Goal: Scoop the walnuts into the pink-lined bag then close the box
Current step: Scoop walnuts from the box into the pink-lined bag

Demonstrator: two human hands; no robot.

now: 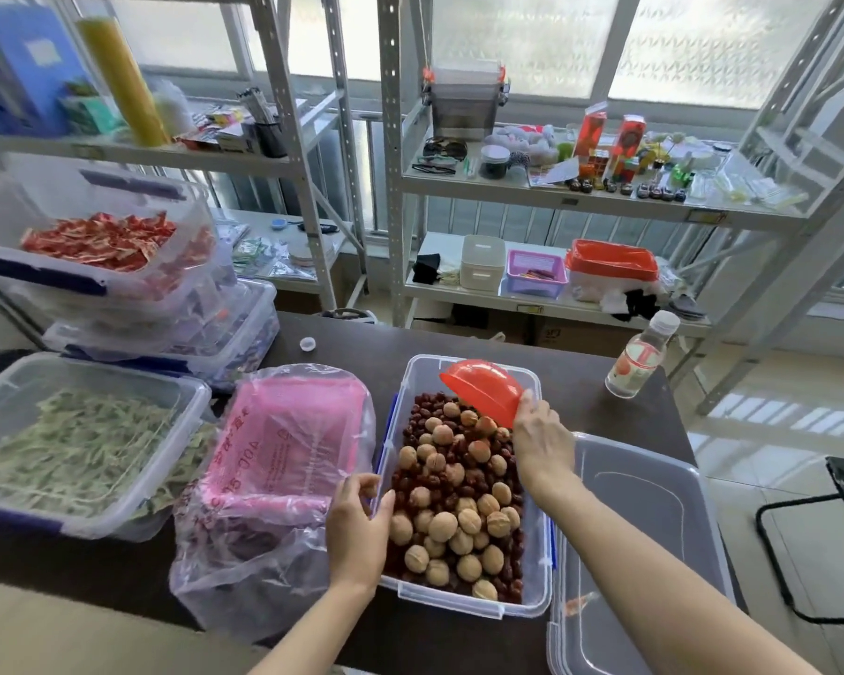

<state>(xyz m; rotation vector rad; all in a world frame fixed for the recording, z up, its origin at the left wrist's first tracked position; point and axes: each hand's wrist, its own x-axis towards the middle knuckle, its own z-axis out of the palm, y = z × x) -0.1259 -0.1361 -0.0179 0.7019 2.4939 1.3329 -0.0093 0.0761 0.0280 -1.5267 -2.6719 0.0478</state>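
A clear plastic box (537, 567) sits open at the table's centre, filled with walnuts (459, 523) lying over dark red dates (422, 406). My right hand (542, 440) holds a red scoop (483, 389) over the box's far end, tilted down toward the nuts. My left hand (356, 528) grips the box's left rim. Left of the box stands a clear bag (274, 484) with a pink lining, its mouth open. The box's clear lid (644, 552) lies flat to the right of the box.
A bin of pale green strips (69, 445) sits at the left, with stacked bins of wrapped sweets (103, 246) behind it. A water bottle (641, 355) stands at the table's far right. Metal shelving (546, 197) rises behind the table.
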